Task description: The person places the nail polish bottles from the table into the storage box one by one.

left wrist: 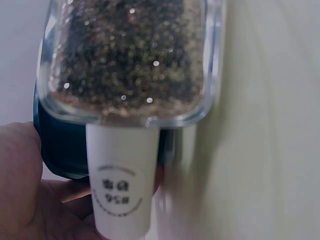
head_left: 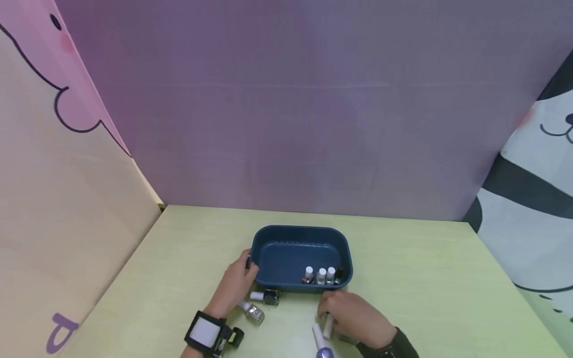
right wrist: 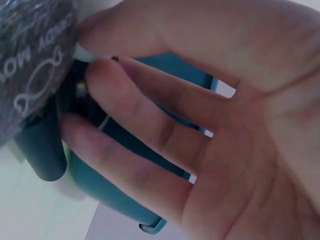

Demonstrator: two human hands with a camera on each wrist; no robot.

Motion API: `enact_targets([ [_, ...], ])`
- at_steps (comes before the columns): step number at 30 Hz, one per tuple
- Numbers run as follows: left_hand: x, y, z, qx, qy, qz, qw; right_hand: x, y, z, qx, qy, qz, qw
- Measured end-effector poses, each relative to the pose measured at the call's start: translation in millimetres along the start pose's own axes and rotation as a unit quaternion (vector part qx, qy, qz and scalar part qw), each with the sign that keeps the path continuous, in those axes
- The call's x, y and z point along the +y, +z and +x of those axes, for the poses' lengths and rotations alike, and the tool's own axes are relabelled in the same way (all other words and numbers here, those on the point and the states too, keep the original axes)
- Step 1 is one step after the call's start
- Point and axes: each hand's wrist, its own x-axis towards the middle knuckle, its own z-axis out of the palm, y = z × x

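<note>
A dark blue tray point(head_left: 286, 287) stands on the table, several nail polish bottles lined up along its front right inside. My left hand point(head_left: 237, 283) grips the tray's left side, thumb at the rim. In the left wrist view a glittery bottle point(left wrist: 130, 60) with a white cap fills the foreground, partly covering that hand. Just in front of the tray, my right hand point(head_left: 355, 315) has its fingertips curled around a dark nail polish bottle point(right wrist: 77, 95), its white cap point(head_left: 329, 326) pointing towards me. Close to the right wrist lies a glitter bottle point(right wrist: 30, 65) with a black cap.
A black bottle point(head_left: 270, 297) and a silver glitter bottle point(head_left: 255, 314) lie beside my left wrist. Nearer the front edge is a purple bottle point(head_left: 324, 352). A purple cloth wall point(head_left: 277, 124) closes off the table's back, with printed panels on both sides.
</note>
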Motion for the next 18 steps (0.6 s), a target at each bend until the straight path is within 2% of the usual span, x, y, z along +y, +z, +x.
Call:
enact_targets([
  [18,-0.1,-0.6,-0.8,-0.001,0.001,-0.002,1.0,0.5,1.8,1.5,0.012,0.007,0.007,1.0],
])
